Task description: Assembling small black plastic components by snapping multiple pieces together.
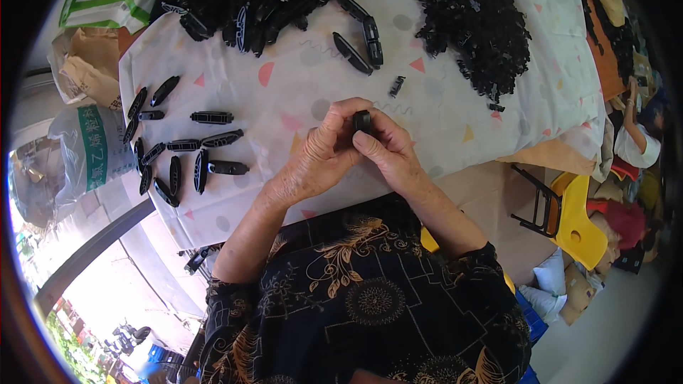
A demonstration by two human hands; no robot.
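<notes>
Close to the table's near edge, my left hand (321,151) and my right hand (390,149) meet around a small black plastic part (362,122). My right thumb presses on its lower end, while the fingers of both hands curl behind it and hide most of it. Just beyond my hands lies a tiny black clip-like piece (397,86). Farther off are two long black plastic pieces, one slim and curved (352,53), the other jointed (372,40). Left of my hands, several black oblong pieces with pale outlines (211,118) are scattered on the cloth.
A patterned white cloth (274,103) covers the table. Heaped at the back are long black parts (274,0); a pile of small black pieces (477,25) sits back right. Plastic bags (67,163) stand left, a yellow chair (578,220) right. Another person (635,139) is at far right.
</notes>
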